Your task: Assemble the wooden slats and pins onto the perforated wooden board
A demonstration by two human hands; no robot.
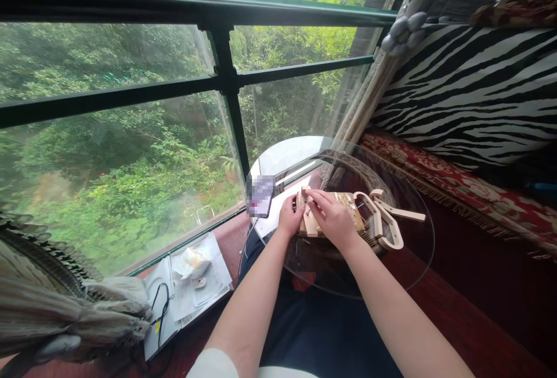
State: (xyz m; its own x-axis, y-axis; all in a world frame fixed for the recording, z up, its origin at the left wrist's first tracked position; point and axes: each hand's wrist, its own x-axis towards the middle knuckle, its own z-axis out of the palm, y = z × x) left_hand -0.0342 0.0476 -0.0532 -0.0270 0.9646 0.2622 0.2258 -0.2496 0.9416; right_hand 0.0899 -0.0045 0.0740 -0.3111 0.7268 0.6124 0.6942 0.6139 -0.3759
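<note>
At the left of the round clear-glass table [413, 253], the left hand [289, 216] grips a pale, flat wooden piece [310, 227], the right hand [333, 216] pinching it too; should the left grip loosen, it could twist or slip.

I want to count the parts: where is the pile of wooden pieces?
In the head view, the pile lies on the glass table, right of the right hand and the yellowish slab.
</note>
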